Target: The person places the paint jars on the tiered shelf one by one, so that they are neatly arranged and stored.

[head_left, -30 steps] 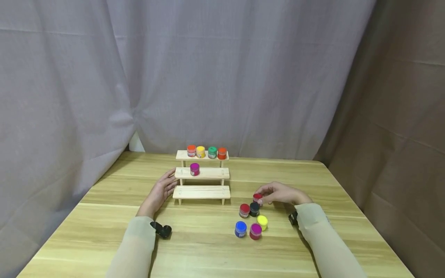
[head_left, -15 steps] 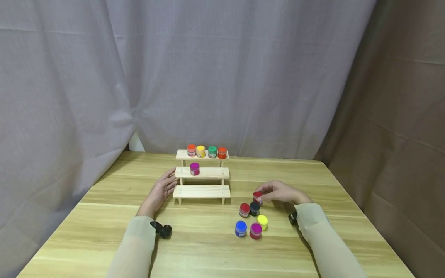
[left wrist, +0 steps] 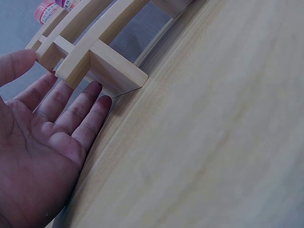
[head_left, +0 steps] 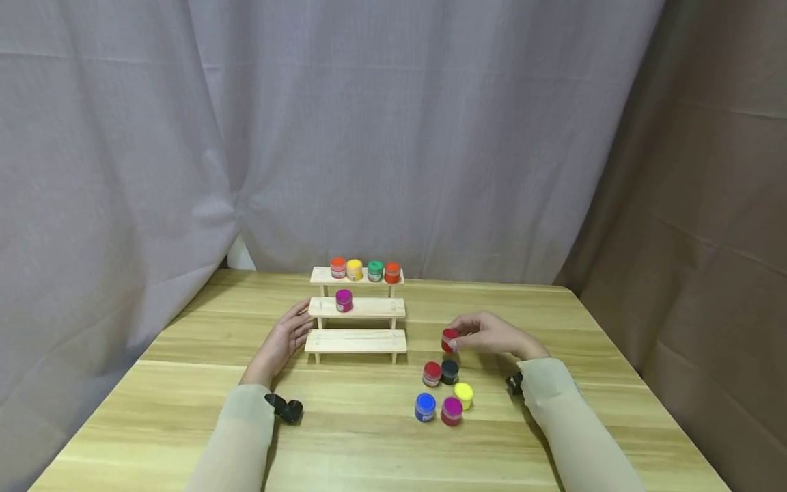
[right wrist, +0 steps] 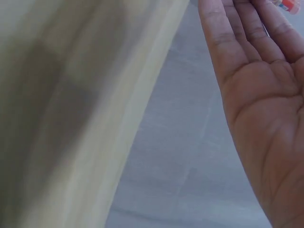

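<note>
My right hand (head_left: 492, 336) pinches a small paint jar with a dark red lid (head_left: 449, 339) between thumb and fingers, above the table. In the right wrist view, a bit of a red jar (right wrist: 290, 4) shows beyond the fingers (right wrist: 270, 28) at the top right corner. On the left, my left hand (head_left: 284, 342) is beside a three-tier wooden stand (head_left: 359, 339), palm toward it. Its fingertips lie at the stand's end (left wrist: 114, 69) in the left wrist view. The middle tier bears a purple-lidded jar (head_left: 343, 301); the bottom tier is bare.
Orange (head_left: 338, 267), yellow (head_left: 354, 270), green (head_left: 375, 271) and red-orange (head_left: 392, 272) jars line the top tier. Nearer me on the table stand red (head_left: 432, 374), black (head_left: 449, 372), yellow (head_left: 464, 395), blue (head_left: 425, 407) and purple (head_left: 451, 411) jars. A grey curtain (head_left: 393, 137) hangs behind.
My right hand has raised the dark red jar from behind the black one and moved it slightly left and away from me. The left hand stays in place.
</note>
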The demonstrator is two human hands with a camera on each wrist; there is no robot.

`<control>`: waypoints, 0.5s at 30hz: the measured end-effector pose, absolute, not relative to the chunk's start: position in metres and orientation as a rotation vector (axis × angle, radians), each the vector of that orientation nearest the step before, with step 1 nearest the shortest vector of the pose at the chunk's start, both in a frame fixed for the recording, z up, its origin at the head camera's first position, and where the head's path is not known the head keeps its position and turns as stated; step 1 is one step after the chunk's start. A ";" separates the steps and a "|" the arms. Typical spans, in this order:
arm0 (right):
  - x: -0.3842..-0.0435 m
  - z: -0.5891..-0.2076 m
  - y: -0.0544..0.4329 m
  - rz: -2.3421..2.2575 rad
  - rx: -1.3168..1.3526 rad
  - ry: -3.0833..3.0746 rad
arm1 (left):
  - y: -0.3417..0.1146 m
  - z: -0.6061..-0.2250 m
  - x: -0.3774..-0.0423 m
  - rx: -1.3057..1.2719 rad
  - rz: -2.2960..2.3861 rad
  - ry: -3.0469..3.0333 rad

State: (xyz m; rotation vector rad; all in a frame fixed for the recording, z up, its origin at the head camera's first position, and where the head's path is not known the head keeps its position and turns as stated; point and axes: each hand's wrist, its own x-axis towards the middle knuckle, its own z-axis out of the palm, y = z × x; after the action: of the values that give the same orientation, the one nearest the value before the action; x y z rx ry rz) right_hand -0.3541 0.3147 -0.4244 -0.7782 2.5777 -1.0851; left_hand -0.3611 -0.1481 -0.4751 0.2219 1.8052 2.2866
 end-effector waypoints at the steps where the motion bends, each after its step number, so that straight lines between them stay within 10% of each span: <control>1: -0.355 -0.422 0.312 -1.095 -0.783 2.581 | -0.148 -0.475 -0.361 0.231 2.286 1.807; 15: -0.375 -0.401 0.248 -1.190 -0.913 2.515 | -0.148 -0.477 -0.360 0.212 2.285 1.816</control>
State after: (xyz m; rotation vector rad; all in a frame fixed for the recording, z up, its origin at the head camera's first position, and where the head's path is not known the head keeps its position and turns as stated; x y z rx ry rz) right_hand -0.3751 0.2482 -0.4009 -0.9130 2.5147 -1.1898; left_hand -0.3602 -0.1476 -0.4771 0.2120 1.8157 2.2848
